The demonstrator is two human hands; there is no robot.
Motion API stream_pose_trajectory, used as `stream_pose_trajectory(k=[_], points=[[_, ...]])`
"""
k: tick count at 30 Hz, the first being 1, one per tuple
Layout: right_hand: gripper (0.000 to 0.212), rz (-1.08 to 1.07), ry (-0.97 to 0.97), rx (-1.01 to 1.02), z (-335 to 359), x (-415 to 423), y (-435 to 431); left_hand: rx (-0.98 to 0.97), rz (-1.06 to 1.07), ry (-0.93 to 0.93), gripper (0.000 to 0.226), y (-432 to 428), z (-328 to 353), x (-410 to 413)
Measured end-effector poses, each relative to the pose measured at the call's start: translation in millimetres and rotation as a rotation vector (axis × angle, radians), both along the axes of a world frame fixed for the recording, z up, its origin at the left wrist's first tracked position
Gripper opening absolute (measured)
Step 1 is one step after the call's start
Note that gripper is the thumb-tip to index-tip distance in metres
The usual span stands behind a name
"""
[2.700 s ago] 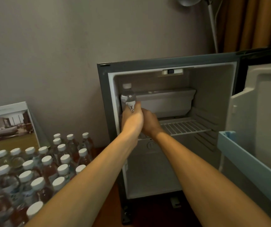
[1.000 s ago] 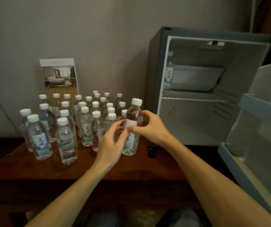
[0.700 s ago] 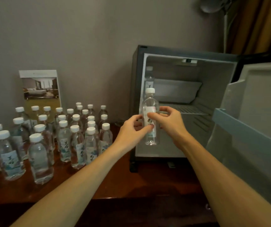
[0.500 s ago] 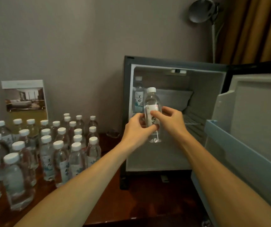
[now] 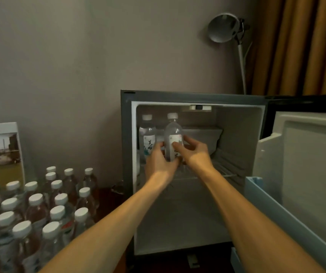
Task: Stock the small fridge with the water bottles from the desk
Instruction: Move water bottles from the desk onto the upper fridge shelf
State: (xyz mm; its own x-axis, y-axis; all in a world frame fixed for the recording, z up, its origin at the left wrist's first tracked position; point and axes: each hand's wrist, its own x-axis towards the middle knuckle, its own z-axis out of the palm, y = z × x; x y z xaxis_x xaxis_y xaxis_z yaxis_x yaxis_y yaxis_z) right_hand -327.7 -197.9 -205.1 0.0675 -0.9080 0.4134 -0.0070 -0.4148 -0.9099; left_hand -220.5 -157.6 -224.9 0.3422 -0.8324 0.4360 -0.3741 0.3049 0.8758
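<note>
White-capped clear bottles [image 5: 45, 209], grey fridge [image 5: 127, 134], ochre curtain [image 5: 304, 46]

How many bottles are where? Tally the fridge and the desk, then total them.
Fridge: 2, the shelf bottle and the held bottle.
Desk: 17 bottles showing caps; the left edge may hide more.
Total: 19.

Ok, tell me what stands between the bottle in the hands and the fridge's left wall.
In the head view, one shelved bottle stands upright between the held bottle and the left wall; nothing else.
</note>
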Motion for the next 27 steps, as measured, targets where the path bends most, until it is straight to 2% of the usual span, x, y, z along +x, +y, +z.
stream_pose_trajectory(k=[7,12,17,22,27], points=[[0.052,-0.061,0.056,-0.026,-9,9,-27,-0.112,0.09,-0.099,0.042,-23,-13,3],[0.045,-0.057,0.042,-0.08,-14,20,-38,-0.122,0.149,-0.162,0.05,-21,-15,8],[0.041,-0.049,0.092,-0.116,-19,27,-43,-0.047,0.127,-0.237,0.048,-17,-17,17],[0.049,-0.051,0.145,-0.08,-19,22,-42,0.005,0.079,-0.268,0.045,-13,-20,18],[0.05,-0.186,0.286,-0.095,-24,28,-18,0.096,0.072,-0.215,0.053,11,-15,20]])
